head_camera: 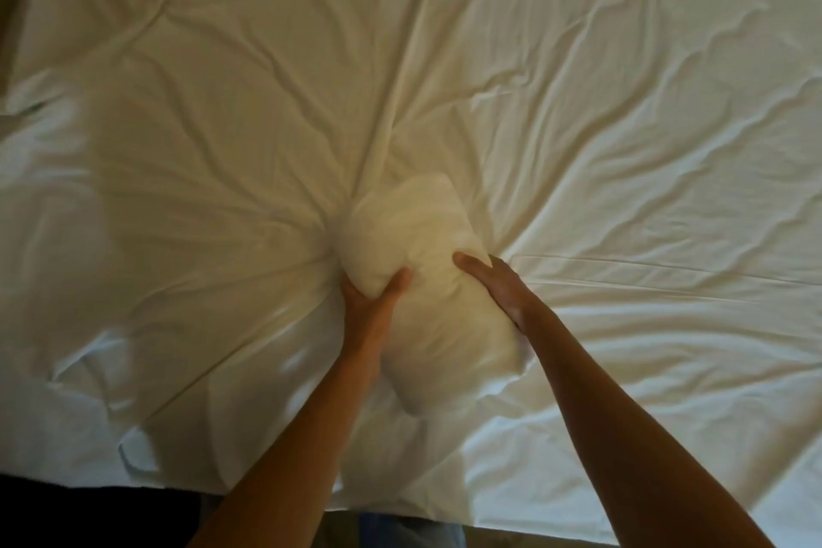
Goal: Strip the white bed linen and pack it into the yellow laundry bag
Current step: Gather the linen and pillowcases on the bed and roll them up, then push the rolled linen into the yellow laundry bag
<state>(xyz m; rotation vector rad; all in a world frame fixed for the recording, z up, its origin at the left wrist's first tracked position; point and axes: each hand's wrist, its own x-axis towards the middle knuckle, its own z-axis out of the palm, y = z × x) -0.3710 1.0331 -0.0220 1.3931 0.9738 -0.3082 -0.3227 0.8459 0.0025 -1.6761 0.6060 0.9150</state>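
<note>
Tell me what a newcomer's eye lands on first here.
Centre frame, the rolled white bundle of linen, gripped by the left hand on one side and the right hand on the other. Around it the wrinkled white sheet fills the view, creases radiating from the bundle. No yellow bag in view.

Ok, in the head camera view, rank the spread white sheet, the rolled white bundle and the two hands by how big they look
1. spread white sheet, fills most of the view.
2. rolled white bundle.
3. left hand and right hand: look alike, both partly hidden by the bundle, so unranked.
</note>
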